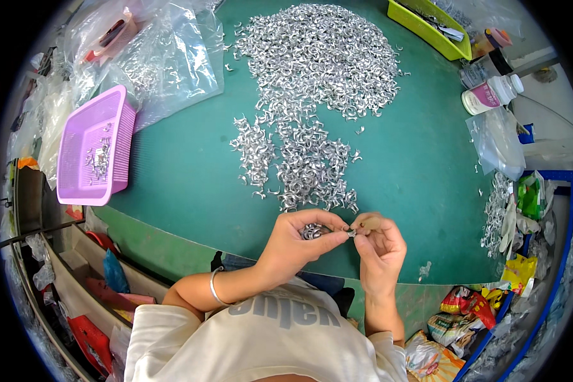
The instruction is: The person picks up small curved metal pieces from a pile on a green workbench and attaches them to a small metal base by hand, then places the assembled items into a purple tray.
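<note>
Many small curved silvery metal pieces lie in a large heap on the green table. A smaller pile of the same pieces reaches toward me, close to my hands. My left hand is closed around several metal pieces in its curled palm. Its thumb and forefinger pinch one small metal piece at the fingertips. My right hand meets it there, with bent fingers and thumb on that same piece. Fingertips partly hide the piece.
At the left stands a purple plastic basket with some metal pieces inside, beside clear plastic bags. A yellow-green tray and white bottle stand at far right. More pieces lie along the right edge.
</note>
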### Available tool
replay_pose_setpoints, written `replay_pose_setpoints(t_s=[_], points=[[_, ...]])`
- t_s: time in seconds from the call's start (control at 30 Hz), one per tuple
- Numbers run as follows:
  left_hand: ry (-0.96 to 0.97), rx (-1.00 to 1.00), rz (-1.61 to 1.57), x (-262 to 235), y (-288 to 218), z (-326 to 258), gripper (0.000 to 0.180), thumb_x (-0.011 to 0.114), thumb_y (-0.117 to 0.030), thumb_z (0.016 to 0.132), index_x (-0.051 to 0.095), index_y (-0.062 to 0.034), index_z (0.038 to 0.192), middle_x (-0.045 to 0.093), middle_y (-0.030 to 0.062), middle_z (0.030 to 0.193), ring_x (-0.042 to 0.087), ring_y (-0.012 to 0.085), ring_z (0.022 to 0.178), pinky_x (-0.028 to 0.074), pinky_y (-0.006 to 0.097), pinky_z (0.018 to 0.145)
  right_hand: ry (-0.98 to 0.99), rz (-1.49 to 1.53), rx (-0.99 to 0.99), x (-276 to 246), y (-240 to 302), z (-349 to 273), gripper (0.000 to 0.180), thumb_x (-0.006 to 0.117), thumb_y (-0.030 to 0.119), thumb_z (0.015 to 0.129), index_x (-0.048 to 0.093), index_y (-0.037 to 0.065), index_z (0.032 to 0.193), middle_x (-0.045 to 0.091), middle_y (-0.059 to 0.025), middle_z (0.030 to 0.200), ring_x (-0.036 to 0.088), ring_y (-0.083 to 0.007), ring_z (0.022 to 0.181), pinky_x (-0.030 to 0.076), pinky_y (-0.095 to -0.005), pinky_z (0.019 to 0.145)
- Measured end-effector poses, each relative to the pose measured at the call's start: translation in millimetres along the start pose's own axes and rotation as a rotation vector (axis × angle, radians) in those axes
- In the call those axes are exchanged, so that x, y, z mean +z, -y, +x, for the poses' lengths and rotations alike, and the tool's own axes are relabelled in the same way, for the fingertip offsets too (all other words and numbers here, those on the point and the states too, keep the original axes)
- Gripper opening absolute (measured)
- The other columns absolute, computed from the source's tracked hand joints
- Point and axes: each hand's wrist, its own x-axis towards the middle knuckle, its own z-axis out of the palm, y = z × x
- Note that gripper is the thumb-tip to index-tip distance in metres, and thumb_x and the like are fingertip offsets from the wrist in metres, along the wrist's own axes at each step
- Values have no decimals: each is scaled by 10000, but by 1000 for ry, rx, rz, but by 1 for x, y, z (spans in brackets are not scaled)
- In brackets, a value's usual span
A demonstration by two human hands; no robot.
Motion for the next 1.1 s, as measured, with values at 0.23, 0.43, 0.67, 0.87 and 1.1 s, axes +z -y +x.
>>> replay_pose_setpoints(t_s=[0.23,0.43,0.67,0.87,1.1], points=[[9,248,218,4,-6,-6,85,660,23,722,637,18,804,619,61,808,508,74,662,408,208,587,-26,-33,-32,7,9,-8,188,541,-136,752,542,-58,922,553,-124,923,494,-135,788,403,-256,720],[46,327,237,4,-5,-8,98,661,34,712,644,9,805,624,76,812,519,95,660,416,218,591,-46,268,187,9,14,-11,162,531,-129,768,539,-63,916,551,-114,912,529,-153,843,419,-263,748],[75,328,226,5,-7,-9,93,643,34,729,637,13,820,612,67,791,507,83,643,407,214,575,-83,266,204,12,16,-13,160,535,-116,773,534,-53,919,552,-113,916,523,-147,840,415,-258,746],[181,-172,-293,-4,-4,-6,114,549,-43,819,581,28,902,553,72,748,388,33,510,287,166,423,-124,-47,4,4,2,-11,151,563,-82,777,544,-48,923,571,-86,871,502,-110,781,408,-234,702],[156,-324,-541,-13,2,2,145,459,-93,860,530,29,893,490,82,727,333,37,481,250,157,384,-160,-1014,-158,-26,-10,11,202,642,-34,680,617,10,875,581,-97,829,518,-234,748,415,-288,652]])
